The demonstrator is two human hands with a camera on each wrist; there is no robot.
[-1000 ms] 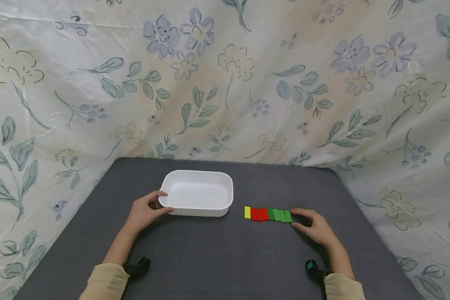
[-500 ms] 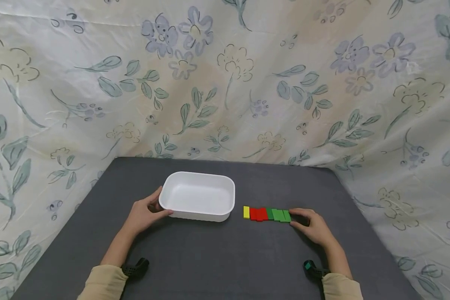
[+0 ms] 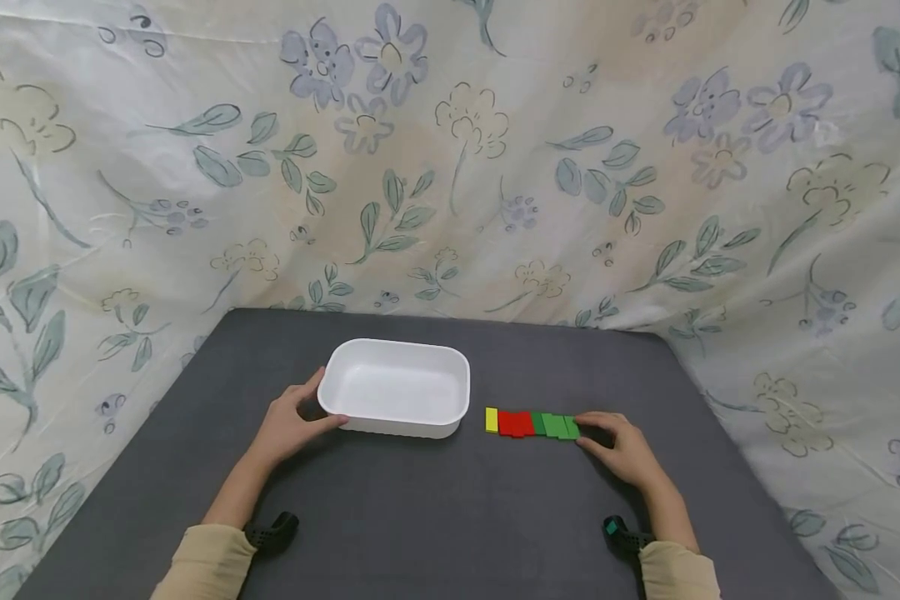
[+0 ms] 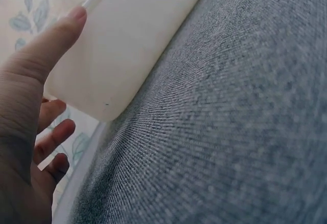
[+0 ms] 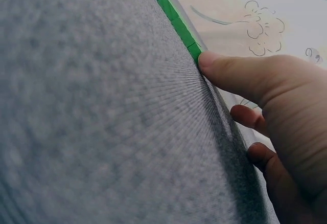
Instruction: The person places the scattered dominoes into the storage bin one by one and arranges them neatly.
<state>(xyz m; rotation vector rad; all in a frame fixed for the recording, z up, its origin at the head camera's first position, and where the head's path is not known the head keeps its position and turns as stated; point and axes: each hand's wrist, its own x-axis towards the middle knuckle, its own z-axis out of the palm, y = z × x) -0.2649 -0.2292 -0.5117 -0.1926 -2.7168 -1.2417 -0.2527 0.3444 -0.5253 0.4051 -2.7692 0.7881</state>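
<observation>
Touching right hand (image 3: 630,450), seemingly — green tiles (image 3: 557,427).

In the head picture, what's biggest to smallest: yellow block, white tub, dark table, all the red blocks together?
1. dark table
2. white tub
3. red blocks, together
4. yellow block

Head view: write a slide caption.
Left fingers hold a white rectangular plastic tray; right fingers touch the green end of a yellow, red and green tile row.

Free tabletop (image 3: 450,517) between forearms (image 3: 238,493), tray (image 3: 393,392) beyond
</observation>
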